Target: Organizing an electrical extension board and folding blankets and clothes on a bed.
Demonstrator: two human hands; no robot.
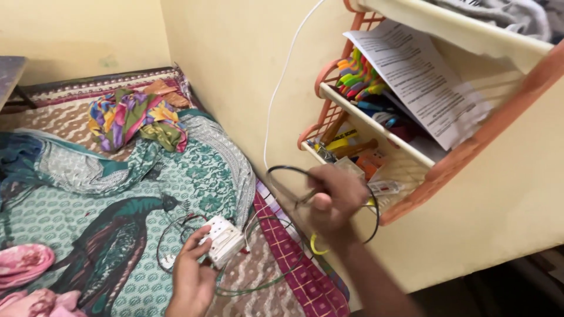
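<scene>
Right hand [336,198] is curled shut around a loop of thin black wire [372,218] and what looks like a slim tool, blurred, right below the rack [470,149]. A yellow strand [316,246] curls under the wrist. Left hand [191,273], down and left of the rack, grips the near corner of a white switch box [223,239], boxy hard plastic, fingers wrapped on its side. Thin wires [176,226], green among them, trail from the box across the bedspread [88,211].

The rack is orange plastic lattice with cream shelves, fixed to the yellow wall [235,64]. Its middle shelf holds bright clips [358,79] and a printed sheet [423,82] leaning outward; the lower shelf holds tools with wooden handles [352,148] and small boxes. Grey cloth [517,14] lies on top.

A white cable [276,94] runs down the wall left of the rack. The bedspread is soft, green, peacock-patterned, with a maroon checked border running along the wall. A crumpled, colourful cloth [132,117] lies far left of the rack, pink fabric [23,264] at the frame's left edge.
</scene>
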